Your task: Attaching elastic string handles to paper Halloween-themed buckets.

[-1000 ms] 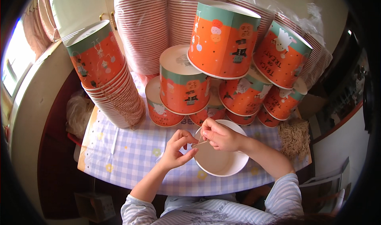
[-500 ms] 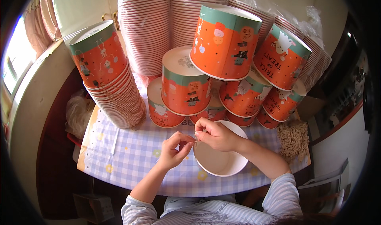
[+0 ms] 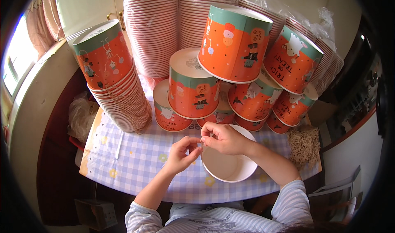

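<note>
A paper bucket (image 3: 230, 167), white inside, stands with its mouth up on the table in front of me. At the left of its rim my left hand (image 3: 181, 154) and my right hand (image 3: 224, 139) meet. The fingertips of both are closed in a pinch around a short, thin beige cord, mostly hidden between them. My right hand and wrist reach across the bucket's mouth and cover part of its far rim. The bucket's outer wall is hardly visible from above.
Upside-down orange and green buckets (image 3: 234, 44) are piled beyond my hands. At left leans a tall nested stack (image 3: 119, 97) with cords hanging down it. Wrapped bucket stacks (image 3: 152, 35) stand behind. A bundle of beige cords (image 3: 304, 146) lies at the right edge of the checked tablecloth (image 3: 140, 167).
My right fingertips have shifted slightly up and left, and the left fingers have moved a little with them. Less of the cord shows between the hands. The bucket stays put.
</note>
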### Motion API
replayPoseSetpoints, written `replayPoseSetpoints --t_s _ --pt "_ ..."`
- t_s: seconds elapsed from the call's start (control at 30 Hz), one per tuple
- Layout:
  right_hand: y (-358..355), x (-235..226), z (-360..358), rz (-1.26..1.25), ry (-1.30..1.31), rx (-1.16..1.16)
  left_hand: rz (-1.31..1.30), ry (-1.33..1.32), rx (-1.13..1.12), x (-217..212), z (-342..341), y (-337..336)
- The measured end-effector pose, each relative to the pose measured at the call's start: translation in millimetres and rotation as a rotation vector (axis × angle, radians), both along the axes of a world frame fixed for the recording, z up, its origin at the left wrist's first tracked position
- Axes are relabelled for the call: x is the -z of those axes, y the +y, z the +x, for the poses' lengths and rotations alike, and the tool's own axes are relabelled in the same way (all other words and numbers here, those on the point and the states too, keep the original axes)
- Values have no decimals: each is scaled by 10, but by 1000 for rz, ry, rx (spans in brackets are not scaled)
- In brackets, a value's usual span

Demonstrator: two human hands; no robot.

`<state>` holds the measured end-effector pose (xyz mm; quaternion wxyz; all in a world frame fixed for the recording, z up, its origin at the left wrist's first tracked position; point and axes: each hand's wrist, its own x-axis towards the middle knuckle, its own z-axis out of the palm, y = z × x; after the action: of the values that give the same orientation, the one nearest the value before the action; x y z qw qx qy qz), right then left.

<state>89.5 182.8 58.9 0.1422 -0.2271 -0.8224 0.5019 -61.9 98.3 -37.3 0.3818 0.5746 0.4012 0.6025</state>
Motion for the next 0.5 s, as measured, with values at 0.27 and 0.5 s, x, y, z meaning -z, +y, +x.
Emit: replayPoseSetpoints --t_s 0.27,0.5 --pt "27 -101 49 62 -12 34 -78 -137 -24 0 -2 -16" --pt "90 -126 110 18 95 45 -46 12 -19 -52 -22 -17"
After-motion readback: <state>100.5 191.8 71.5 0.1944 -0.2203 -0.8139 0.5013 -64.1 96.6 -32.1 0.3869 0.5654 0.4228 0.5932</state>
